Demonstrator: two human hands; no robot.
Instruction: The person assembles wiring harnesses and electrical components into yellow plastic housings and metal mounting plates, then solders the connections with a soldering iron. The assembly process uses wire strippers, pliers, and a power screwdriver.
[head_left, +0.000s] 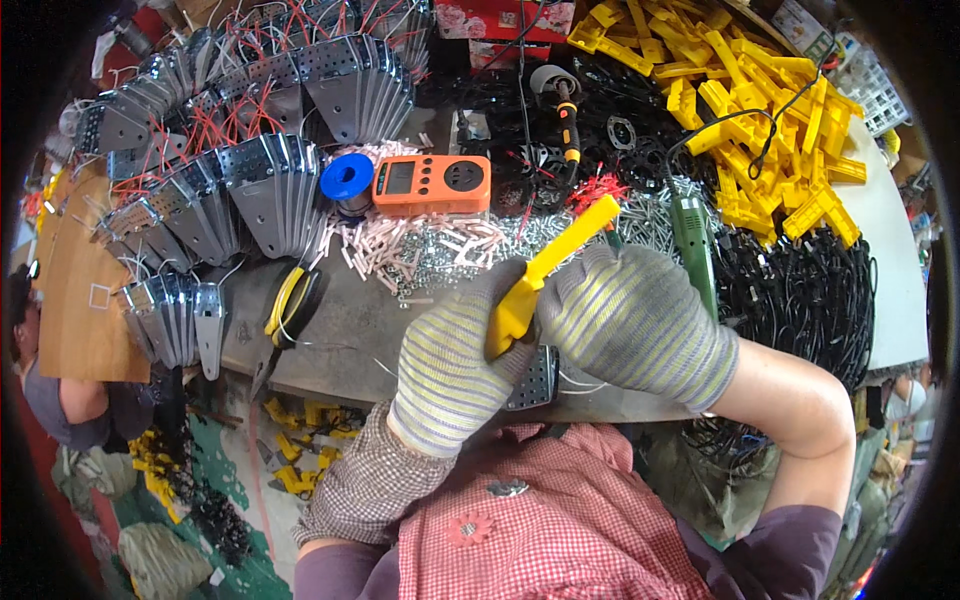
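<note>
My left hand [455, 365], in a striped knit glove, is wrapped round a long yellow plastic handle piece [545, 265], which points up and to the right. Close against its right side, my right hand [635, 320], gloved alike, is curled into a fist. Whatever its fingers hold is hidden. Below the hands a dark perforated metal plate [537, 382] shows in part at the table's near edge, with thin white wires beside it. Yellow-handled pliers [290, 305] lie on the table left of my left hand.
Grey metal brackets [280, 190] with red wires stack at left. An orange meter [432, 185], blue spool [348, 180], loose screws [650, 225] and a soldering iron [568, 125] lie beyond my hands. Right are a green power tool [692, 245], yellow parts [740, 110] and black cables [800, 300].
</note>
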